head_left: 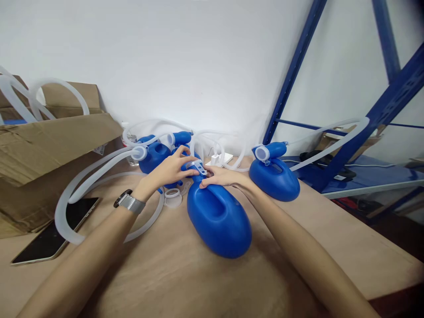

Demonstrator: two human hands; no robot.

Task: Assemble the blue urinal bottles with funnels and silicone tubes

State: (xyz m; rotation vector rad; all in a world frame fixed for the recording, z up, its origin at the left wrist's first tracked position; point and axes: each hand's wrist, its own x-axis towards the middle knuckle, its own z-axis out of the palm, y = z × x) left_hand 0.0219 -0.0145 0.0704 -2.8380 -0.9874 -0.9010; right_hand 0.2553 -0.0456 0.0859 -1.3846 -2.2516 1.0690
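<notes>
A blue plastic urinal bottle (228, 225) with a moulded handle lies on the table in front of me, its neck pointing away. My left hand (170, 168) pinches a translucent plastic cap (198, 166) with a flat strap at the bottle's mouth. Around the neck is my right hand (220, 176), its thumb on the blue plastic near the handle. The fingers partly hide the mouth, so I cannot tell how far the cap sits on it. Just left of the bottle is a loose translucent cap ring (173, 198).
Another blue bottle (274, 179) with a hose (334, 143) stands right. More blue bottles (155, 155) and looping hoses (68, 212) are left and behind. A phone (56, 234) lies beside a cardboard box (49, 172). A blue metal rack (294, 70) rises on the right.
</notes>
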